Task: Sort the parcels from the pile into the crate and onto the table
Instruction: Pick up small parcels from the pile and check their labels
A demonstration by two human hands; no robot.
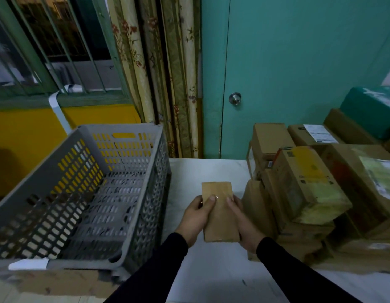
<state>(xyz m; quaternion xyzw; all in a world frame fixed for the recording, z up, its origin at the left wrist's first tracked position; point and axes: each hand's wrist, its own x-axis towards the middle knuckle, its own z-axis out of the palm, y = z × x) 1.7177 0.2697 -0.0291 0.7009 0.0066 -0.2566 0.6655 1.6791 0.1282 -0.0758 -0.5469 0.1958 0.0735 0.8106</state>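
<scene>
Both hands, left [195, 217] and right [242, 221], grip one small brown parcel [218, 213] by its sides, low centre of the frame, over the surface [211, 270]. It seems mid-sort: next it goes left into the empty crate [84, 193] or down here, clear of the pile [320, 189] at right.

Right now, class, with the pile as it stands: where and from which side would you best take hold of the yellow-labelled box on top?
Probably grip the yellow-labelled box by its two long sides, reaching down from above. It lies tilted on top of the pile, so those sides look free, while boxes underneath block its base.
</scene>
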